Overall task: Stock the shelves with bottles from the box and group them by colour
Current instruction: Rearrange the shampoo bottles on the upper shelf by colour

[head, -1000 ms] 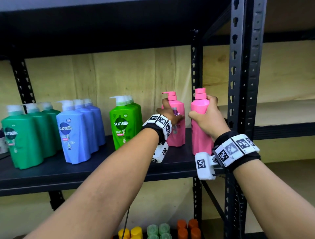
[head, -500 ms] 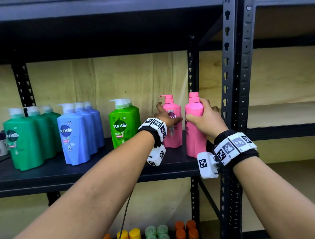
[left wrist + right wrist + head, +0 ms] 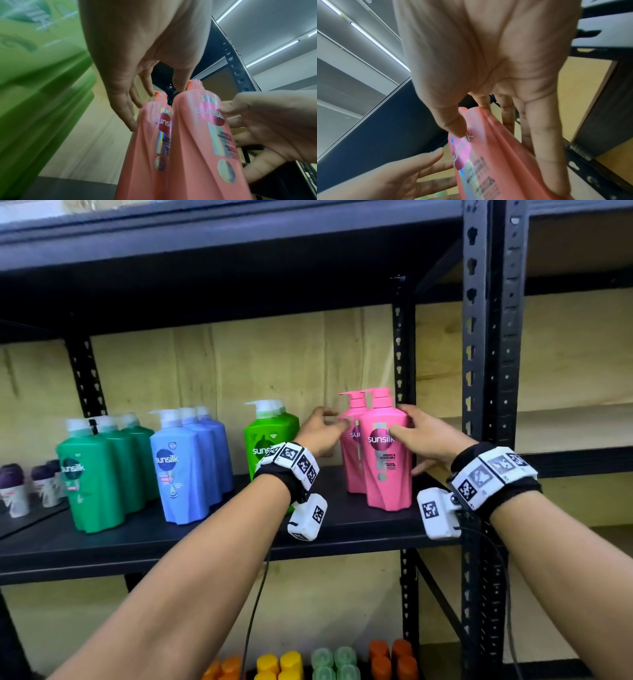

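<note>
Two pink bottles stand close together at the right end of the black shelf [image 3: 205,539]. The front pink bottle [image 3: 388,460] faces me with its label, and my right hand [image 3: 407,436] holds it, thumb on the label and fingers round its right side. The same grip shows on the front pink bottle [image 3: 488,162] in the right wrist view. My left hand [image 3: 330,422] is relaxed with straight fingers beside the rear pink bottle [image 3: 351,446]. In the left wrist view its fingertips [image 3: 132,125] touch the left shoulder of the rear pink bottle [image 3: 147,148].
Left of the pink pair stand light green bottles [image 3: 263,440], blue bottles [image 3: 178,470] and dark green bottles [image 3: 92,474], then small purple-capped bottles [image 3: 13,491]. A black upright post [image 3: 479,371] rises just right of my right hand. Coloured caps [image 3: 308,662] show on the shelf below.
The right hand turned its pink bottle label-forward and brought it down in front of the rear one. The left hand let go of the rear bottle and opened.
</note>
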